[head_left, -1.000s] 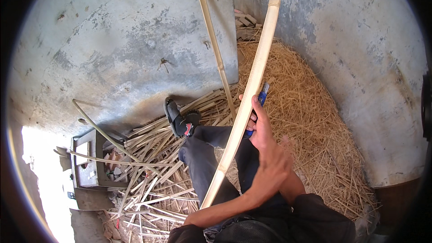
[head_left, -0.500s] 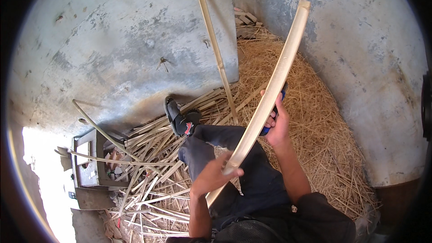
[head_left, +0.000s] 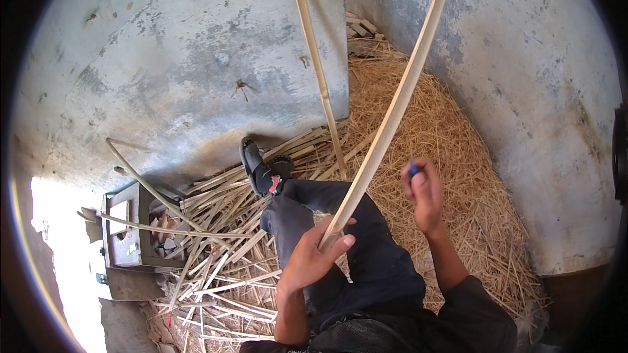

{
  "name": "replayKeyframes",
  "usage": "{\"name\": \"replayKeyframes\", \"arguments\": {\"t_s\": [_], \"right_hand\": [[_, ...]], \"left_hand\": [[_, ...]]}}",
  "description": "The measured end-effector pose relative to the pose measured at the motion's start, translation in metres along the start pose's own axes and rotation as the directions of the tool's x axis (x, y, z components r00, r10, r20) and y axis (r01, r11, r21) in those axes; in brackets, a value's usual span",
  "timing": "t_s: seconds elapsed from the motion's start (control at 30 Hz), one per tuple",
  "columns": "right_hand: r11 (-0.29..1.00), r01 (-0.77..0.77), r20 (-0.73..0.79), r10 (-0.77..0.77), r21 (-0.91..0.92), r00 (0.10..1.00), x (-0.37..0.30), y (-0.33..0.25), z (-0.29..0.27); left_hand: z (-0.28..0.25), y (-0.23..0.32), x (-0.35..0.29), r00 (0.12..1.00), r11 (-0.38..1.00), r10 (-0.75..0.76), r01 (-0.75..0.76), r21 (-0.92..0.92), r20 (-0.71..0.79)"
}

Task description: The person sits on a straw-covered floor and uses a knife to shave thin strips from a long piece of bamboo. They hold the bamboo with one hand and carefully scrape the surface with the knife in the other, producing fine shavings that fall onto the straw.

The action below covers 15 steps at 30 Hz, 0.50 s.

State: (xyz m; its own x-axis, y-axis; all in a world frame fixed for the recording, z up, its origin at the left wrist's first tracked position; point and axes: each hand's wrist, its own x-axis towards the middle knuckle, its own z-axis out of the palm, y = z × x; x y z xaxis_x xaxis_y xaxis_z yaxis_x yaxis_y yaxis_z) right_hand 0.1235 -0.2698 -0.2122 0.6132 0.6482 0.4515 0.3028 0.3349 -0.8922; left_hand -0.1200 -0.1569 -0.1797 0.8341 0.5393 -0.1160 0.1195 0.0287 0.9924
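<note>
The left hand (head_left: 306, 260) is clamped on a long pale strip (head_left: 390, 119), thumb on the near face and fingers wrapped behind it. From that hand the strip slants away, up and to the right, its far end well beyond both hands. The right hand (head_left: 425, 197) is to the right of the strip and apart from it, its fingers curled around a small blue tool (head_left: 413, 169); most of the tool is hidden in the grip. Just beside the left hand are dark trousers (head_left: 291, 219), and beyond it to the upper left is a black shoe (head_left: 255, 162). A pile of thin split strips (head_left: 219, 219) spreads to the left of the left hand, with a grey open box (head_left: 131, 256) farther left. Under and around the right hand lies a large heap of straw-coloured shavings (head_left: 481, 202). Ahead of the left hand, a second strip (head_left: 319, 72) leans upright near a worn grey wall (head_left: 163, 65)
</note>
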Motion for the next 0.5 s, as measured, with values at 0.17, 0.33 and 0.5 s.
{"name": "replayKeyframes", "arguments": {"t_s": [0.17, 0.33, 0.5], "right_hand": [[0.888, 0.265, 0.303, -0.153, -0.375, 0.941, -0.014, -0.045, 0.023], [0.804, 0.388, 0.396, -0.210, -0.450, 0.894, -0.021, -0.044, 0.030], [0.776, 0.423, 0.437, -0.212, -0.468, 0.874, -0.019, -0.049, 0.032]], "left_hand": [[0.007, 0.020, -0.003, 0.997, 0.998, -0.046, 0.048, 0.037, -0.063], [0.019, 0.016, 0.001, 0.991, 0.999, 0.028, -0.025, 0.026, -0.134], [0.016, 0.009, 0.000, 0.984, 0.993, 0.120, -0.116, 0.035, -0.133]]}}
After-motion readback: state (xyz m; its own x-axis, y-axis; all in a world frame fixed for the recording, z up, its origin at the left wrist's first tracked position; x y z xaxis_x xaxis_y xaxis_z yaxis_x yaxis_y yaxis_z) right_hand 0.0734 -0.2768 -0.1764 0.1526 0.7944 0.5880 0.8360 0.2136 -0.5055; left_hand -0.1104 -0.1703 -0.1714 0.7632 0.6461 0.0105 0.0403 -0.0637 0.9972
